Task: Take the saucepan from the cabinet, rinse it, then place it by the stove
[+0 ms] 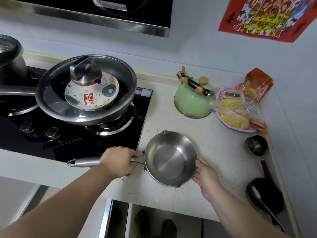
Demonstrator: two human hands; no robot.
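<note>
A small steel saucepan [169, 158] with pour spouts stands upright and empty on the speckled white counter [214, 134], just right of the black gas stove [68, 131]. Its long steel handle points left over the stove's front corner. My left hand [118, 161] is closed around the handle near the pan's body. My right hand [205, 177] rests flat against the pan's right wall, fingers spread along the rim.
A large lidded steel frying pan [85, 90] sits on the right burner, a steel pot [10, 60] at the far left. A green kettle [193, 98], bagged food on a purple plate [235, 114], a small cup [256, 145] and a dark pan with a spoon [265, 194] crowd the counter's right side.
</note>
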